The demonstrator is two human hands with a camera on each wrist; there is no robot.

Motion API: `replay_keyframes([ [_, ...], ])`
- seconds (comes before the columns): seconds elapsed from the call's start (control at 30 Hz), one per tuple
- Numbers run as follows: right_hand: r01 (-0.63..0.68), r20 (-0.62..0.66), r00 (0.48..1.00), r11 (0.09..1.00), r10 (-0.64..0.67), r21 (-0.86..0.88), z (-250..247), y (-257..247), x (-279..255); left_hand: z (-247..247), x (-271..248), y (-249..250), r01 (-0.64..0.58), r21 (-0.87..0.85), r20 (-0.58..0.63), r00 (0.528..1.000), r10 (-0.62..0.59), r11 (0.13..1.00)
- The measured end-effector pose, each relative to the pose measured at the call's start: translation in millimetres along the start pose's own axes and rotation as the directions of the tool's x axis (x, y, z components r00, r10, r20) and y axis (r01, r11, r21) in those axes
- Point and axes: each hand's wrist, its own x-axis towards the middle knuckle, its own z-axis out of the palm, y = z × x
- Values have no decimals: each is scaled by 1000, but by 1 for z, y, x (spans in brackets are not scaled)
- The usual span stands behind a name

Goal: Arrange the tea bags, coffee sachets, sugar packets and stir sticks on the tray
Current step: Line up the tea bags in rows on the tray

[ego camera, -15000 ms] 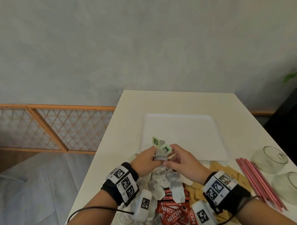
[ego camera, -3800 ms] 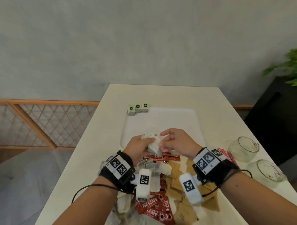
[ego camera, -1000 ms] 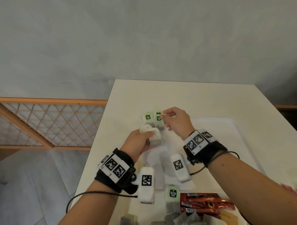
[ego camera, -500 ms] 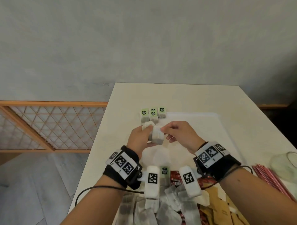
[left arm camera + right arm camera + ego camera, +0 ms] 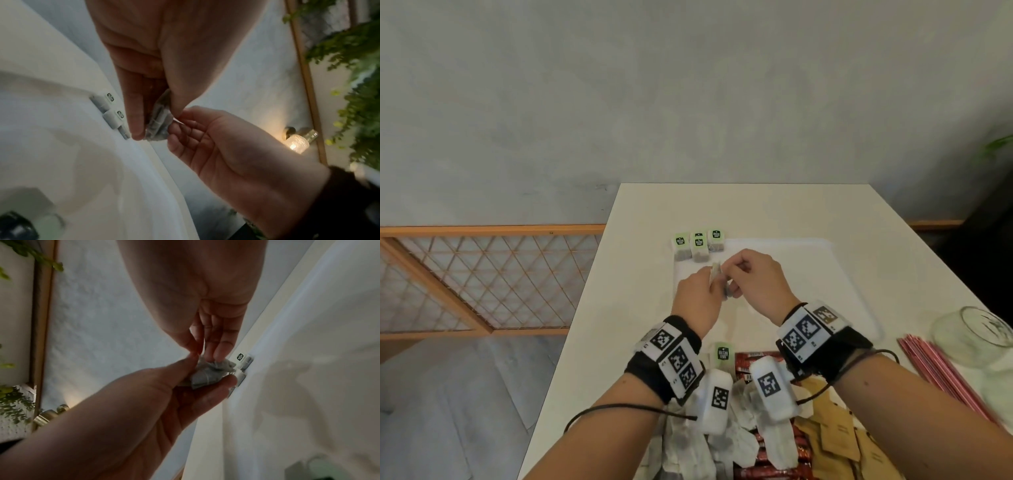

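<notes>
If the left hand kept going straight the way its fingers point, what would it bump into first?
Probably the placed tea bags at the tray's far left corner. The left hand, gripping a tea bag, points toward them, though depth is hard to judge.

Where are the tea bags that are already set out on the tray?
In the head view, the placed tea bags cluster at the tray's far left corner, just beyond the left hand and right hand.

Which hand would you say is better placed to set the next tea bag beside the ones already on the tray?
Probably the right hand: its fingertips pinch the tea bag top, while the left hand holds the bundle.
</notes>
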Motion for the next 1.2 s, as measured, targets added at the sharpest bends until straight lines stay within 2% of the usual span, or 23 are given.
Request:
replay_keyframes([
  [0.13,-29,66,997,999,27,34,-2,2,4,1,7,-4,157,-301,68,987,-143,941],
  [0.2,-44,96,995,997,37,68,-2,6,6,-1,12,-7,222,-388,94,975,-201,894],
  [0.3,15,2,1000,1000,-15,-27,-1,16,12,-3,19,-13,277,-454,127,961,-246,847],
  [0.4,39,13,999,993,-37,-109,3,26,22,-5,26,-17,287,-455,169,957,-234,843],
  [0.5,-25,78,997,998,28,-49,10,34,35,-6,34,-24,286,-450,182,957,-227,846],
  [0.6,-115,102,988,993,113,20,17,42,51,-9,46,-37,289,-452,121,957,-263,844],
  [0.7,-186,112,976,983,186,-10,20,50,72,-14,61,-51,319,-435,69,944,-322,842],
  [0.83,-214,57,974,973,219,-91,17,60,107,-25,73,-62,332,-404,60,939,-337,852],
  [1.0,-253,-13,967,967,253,-6,21,63,136,-36,76,-75,332,-428,35,935,-352,841],
  [1.2,-241,-63,968,970,241,14,33,59,147,-40,75,-76,366,-452,69,924,-377,813],
])
